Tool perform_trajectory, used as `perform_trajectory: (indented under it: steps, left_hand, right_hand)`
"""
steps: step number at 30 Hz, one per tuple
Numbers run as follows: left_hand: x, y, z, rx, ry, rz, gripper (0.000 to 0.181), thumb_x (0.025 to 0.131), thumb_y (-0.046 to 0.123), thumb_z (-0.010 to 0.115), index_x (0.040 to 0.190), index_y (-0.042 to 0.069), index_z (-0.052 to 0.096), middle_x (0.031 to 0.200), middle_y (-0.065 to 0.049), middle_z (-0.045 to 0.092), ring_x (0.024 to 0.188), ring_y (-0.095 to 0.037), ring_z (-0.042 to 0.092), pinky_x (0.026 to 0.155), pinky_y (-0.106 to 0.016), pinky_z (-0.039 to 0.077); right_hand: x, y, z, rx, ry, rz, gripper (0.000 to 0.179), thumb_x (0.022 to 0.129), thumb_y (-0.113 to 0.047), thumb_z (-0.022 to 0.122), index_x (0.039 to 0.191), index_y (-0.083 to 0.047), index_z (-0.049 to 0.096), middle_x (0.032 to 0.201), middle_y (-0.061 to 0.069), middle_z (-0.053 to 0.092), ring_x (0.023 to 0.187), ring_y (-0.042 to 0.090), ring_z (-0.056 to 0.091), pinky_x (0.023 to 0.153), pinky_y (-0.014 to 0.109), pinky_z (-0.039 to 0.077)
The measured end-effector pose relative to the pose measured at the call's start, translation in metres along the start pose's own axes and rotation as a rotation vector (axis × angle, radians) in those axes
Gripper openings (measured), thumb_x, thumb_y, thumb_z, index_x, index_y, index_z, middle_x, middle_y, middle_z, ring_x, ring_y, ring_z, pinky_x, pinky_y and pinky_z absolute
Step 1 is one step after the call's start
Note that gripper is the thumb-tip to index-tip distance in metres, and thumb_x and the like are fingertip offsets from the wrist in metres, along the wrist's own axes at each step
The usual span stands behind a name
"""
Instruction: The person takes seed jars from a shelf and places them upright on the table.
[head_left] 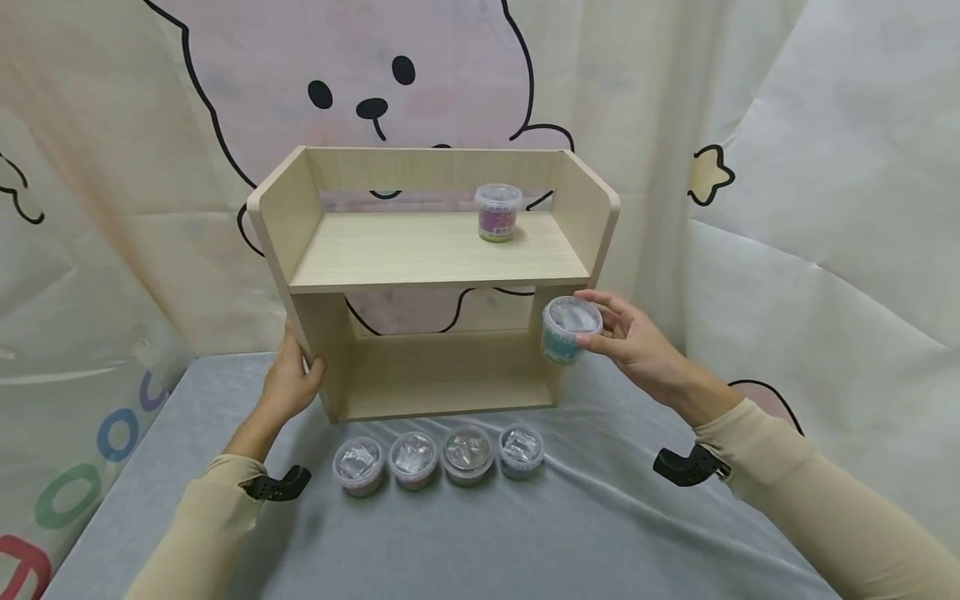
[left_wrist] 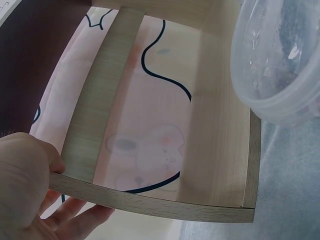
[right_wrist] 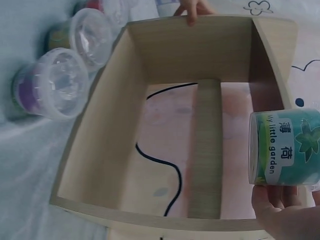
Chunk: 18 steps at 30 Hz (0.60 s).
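Note:
A two-tier wooden shelf point(head_left: 442, 250) stands on the grey cloth. My left hand point(head_left: 292, 375) grips the edge of its left side panel, with the thumb on the inside and the fingers outside in the left wrist view. My right hand point(head_left: 626, 337) holds a lidded plastic cup point(head_left: 562, 342) with a teal label by the shelf's right side. In the right wrist view, the teal cup point(right_wrist: 285, 147) reads "My little garden" and shows a green leaf. A cup with a purple label point(head_left: 497, 218) sits on the upper tier, toward the right.
Several lidded cups point(head_left: 412, 458) stand in a row on the grey cloth point(head_left: 465, 550) in front of the shelf. Behind hangs a curtain point(head_left: 637, 100) with a cartoon animal print; more sheeting point(head_left: 840, 208) hangs at the right.

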<state>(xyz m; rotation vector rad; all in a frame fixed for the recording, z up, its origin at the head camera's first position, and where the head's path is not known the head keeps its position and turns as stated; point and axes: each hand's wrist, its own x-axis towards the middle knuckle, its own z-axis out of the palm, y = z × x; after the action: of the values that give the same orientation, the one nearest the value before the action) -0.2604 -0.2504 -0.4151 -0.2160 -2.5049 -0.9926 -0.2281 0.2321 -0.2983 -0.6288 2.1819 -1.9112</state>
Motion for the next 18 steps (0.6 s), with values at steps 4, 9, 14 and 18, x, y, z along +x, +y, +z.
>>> perform_trajectory:
  steps: [4,9,14,18]
  left_hand:
    - [0.000,-0.001,-0.001,-0.015,0.001,0.002,0.077,0.092,0.004,0.053,0.157,0.006,0.012,0.145,-0.036,0.040,0.124,-0.059,0.048,0.095,-0.073,0.038]
    - [-0.001,-0.001,-0.002,-0.017,0.011,0.005,0.079,0.092,0.003,0.054,0.158,0.006,0.012,0.146,-0.036,0.039,0.127,-0.058,0.046,0.097,-0.073,0.037]
    - [0.000,0.001,-0.001,-0.009,-0.006,0.001,0.078,0.092,0.004,0.053,0.158,0.006,0.011,0.146,-0.037,0.038,0.128,-0.060,0.045,0.099,-0.074,0.036]
    - [0.000,0.002,0.000,-0.004,-0.009,-0.005,0.079,0.093,0.004,0.053,0.158,0.008,0.009,0.147,-0.036,0.038,0.126,-0.062,0.046,0.096,-0.075,0.036]
  right_hand:
    - [-0.001,0.011,0.001,-0.021,-0.008,0.028,0.056,0.099,-0.003,0.060,0.148,-0.015,0.037,0.129,-0.002,0.055,0.116,0.006,0.057,0.097,0.017,0.048]
    - [-0.003,0.024,0.002,-0.028,-0.025,0.059,0.059,0.099,-0.007,0.061,0.151,-0.012,0.033,0.130,-0.001,0.053,0.117,0.007,0.056,0.097,0.018,0.048]
    - [-0.008,0.039,0.000,-0.040,-0.002,0.084,0.063,0.098,-0.005,0.062,0.152,-0.007,0.030,0.127,-0.003,0.057,0.115,0.006,0.059,0.095,0.019,0.049]
    - [-0.012,0.051,-0.002,-0.051,0.015,0.088,0.066,0.097,-0.005,0.064,0.152,-0.002,0.028,0.126,-0.005,0.058,0.114,0.004,0.060,0.095,0.019,0.050]
